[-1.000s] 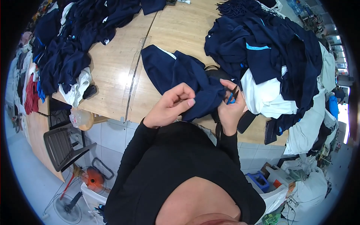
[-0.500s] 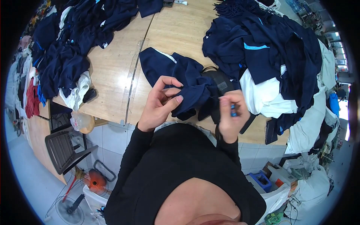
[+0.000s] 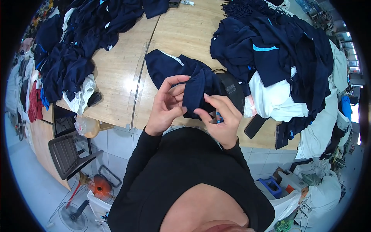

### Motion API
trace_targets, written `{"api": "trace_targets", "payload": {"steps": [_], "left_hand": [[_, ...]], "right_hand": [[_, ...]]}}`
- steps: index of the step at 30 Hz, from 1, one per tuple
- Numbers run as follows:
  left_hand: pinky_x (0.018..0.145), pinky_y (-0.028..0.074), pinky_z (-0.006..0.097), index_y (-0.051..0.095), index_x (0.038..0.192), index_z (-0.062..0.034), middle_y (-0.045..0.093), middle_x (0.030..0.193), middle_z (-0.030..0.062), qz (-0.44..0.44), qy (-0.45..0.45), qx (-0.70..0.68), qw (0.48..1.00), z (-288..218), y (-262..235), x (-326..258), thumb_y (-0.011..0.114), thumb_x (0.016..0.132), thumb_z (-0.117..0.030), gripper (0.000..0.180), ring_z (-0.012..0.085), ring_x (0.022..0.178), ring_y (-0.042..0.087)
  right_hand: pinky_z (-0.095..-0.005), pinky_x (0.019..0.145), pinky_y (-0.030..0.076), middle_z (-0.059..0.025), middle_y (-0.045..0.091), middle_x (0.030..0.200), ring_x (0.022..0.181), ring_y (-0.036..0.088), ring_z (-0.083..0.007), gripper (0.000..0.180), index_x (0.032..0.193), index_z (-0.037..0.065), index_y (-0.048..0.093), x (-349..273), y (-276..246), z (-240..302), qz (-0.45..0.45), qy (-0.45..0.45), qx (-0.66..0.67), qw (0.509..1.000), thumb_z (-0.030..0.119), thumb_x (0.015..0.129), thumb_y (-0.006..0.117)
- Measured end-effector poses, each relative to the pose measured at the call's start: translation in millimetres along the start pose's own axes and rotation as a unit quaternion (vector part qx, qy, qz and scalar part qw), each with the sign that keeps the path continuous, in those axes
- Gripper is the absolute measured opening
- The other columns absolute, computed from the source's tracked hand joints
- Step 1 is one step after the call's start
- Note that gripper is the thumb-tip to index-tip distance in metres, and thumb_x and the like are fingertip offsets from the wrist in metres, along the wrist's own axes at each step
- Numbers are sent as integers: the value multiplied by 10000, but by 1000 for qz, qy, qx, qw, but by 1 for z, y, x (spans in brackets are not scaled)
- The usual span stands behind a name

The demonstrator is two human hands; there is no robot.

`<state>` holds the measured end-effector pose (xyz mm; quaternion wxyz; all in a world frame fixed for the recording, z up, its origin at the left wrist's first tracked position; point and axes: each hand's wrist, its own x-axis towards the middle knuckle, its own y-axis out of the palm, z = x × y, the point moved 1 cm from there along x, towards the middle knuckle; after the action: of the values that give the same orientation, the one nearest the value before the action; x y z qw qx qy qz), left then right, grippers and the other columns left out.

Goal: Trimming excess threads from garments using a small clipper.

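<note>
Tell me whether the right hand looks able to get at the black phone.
Likely yes: the black phone lies uncovered beside the right hand, nothing visibly between them, though that hand fingers the navy garment and holds a blue-handled tool.

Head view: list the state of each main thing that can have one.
Navy cloth, loosely bunched
Left hand, fingers curled at the cloth
Right hand, closed on the cloth
Blue snips, in right hand, open or shut unclear
Phone, lying flat
Chair, upright
Right garment pile, crumpled
</note>
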<state>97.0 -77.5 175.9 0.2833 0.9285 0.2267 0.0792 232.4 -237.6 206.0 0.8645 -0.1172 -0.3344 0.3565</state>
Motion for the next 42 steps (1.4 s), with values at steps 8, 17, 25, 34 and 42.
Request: {"api": "trace_targets", "payload": {"steps": [8, 17, 25, 34, 42], "left_hand": [[1029, 543, 254, 286, 1701, -64, 584, 1503, 154, 47, 3, -79, 996, -4, 4, -1, 518, 689, 211, 1074, 226, 1369, 656], [1206, 517, 398, 258, 1711, -63, 564, 1569, 214, 51, -9, 3, 999, 6, -2, -3, 587, 690, 99, 1086, 335, 1458, 616], [738, 381, 206, 308, 1699, -91, 409, 1085, -11, 28, 4, -21, 999, 0, 4, 1, 511, 655, 188, 1100, 91, 895, 426], [950, 445, 235, 328, 1693, -131, 479, 1145, -6, 38, -33, 68, 996, -5, 12, -7, 608, 736, 129, 1031, 88, 1021, 530], [822, 521, 214, 737, 1421, -41, 739, 1335, 65, 9, 34, 234, 972, 2, 10, -6, 759, 973, 53, 458, 77, 1004, 641]], "right_hand": [[-292, 634, 571, -91, 713, 1018, 769, 747, -216, 408, 1140, 40, 837, 7, -1, 2, 2, -48, -51, 998, -100, 764, 915], [-258, 749, 554, -111, 704, 1026, 832, 723, -157, 297, 1053, -4, 698, -2, 6, -17, -3, 72, 77, 994, -215, 843, 704], [-225, 696, 485, -85, 751, 1069, 808, 656, -95, 98, 1107, -17, 722, -5, -16, -32, -75, 151, 113, 979, -35, 1014, 747], [-332, 786, 594, -116, 665, 1096, 918, 740, -250, 453, 1237, 39, 804, -1, 9, -11, -4, 40, 24, 999, -133, 820, 839], [-293, 765, 551, -126, 661, 1065, 857, 697, -239, 260, 1065, 5, 679, 0, 5, -17, 7, 76, 58, 995, -172, 875, 687]]}}
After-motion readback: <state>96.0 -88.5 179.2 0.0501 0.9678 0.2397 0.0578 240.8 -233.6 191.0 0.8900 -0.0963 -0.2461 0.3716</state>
